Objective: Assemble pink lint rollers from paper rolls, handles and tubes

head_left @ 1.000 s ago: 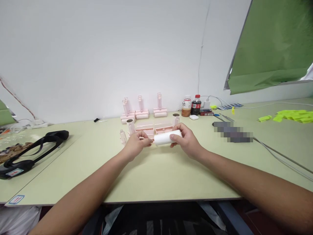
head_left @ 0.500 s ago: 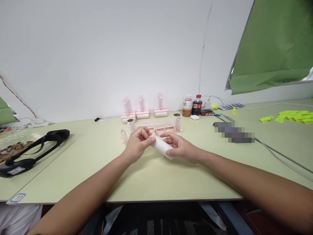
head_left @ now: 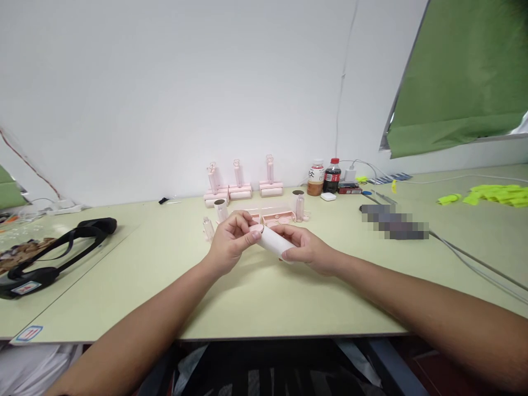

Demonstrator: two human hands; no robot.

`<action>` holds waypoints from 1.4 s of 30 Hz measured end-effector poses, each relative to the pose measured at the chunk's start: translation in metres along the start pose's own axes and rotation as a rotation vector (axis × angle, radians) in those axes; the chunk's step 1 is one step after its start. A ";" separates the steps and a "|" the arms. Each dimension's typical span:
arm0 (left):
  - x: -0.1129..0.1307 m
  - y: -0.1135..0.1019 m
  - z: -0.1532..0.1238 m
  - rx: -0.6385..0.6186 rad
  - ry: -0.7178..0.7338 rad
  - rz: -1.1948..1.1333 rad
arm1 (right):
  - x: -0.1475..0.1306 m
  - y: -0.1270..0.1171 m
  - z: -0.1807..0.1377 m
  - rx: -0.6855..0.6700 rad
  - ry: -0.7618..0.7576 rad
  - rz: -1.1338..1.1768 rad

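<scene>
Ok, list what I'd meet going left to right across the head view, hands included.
Black frame, black scrap, left hand, pink cap, white roll, right hand, adapter, pixelated item, yellow pile.

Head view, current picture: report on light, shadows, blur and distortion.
Head view: light looks diffuse, with faint soft shadows on the table beneath the left hand and right hand; head view: the white roll is bright, showing little surface detail; head view: pixel blocks mask most of a dark object; head view: edges look stretched, as by a wide lens.
</scene>
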State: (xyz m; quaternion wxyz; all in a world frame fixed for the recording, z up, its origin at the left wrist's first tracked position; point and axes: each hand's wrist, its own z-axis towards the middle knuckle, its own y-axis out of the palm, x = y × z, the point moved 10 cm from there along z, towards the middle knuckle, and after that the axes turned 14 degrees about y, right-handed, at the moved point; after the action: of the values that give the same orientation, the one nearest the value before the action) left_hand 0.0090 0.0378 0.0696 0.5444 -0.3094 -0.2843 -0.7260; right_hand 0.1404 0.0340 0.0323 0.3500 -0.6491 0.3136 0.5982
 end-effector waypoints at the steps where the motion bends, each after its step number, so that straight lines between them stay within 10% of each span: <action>1: 0.000 0.001 -0.001 -0.005 -0.001 0.008 | 0.000 0.001 0.000 -0.004 -0.001 0.002; 23: 0.007 0.023 -0.007 -0.300 0.194 0.198 | 0.014 0.012 0.002 -0.138 0.022 0.098; 29: 0.020 0.003 -0.002 -0.143 0.348 0.370 | 0.011 0.000 0.004 -0.040 -0.001 0.114; 35: 0.072 -0.008 -0.018 0.125 0.795 0.788 | 0.008 -0.009 0.006 0.038 -0.069 0.055; 42: 0.040 0.055 -0.027 -0.537 0.626 0.729 | 0.006 -0.003 0.006 0.016 -0.147 -0.046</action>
State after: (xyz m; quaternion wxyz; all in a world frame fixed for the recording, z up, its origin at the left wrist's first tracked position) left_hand 0.0497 -0.0211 0.0868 0.7210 -0.2854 0.2120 -0.5948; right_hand 0.1400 0.0402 0.0258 0.3909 -0.6076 0.2770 0.6335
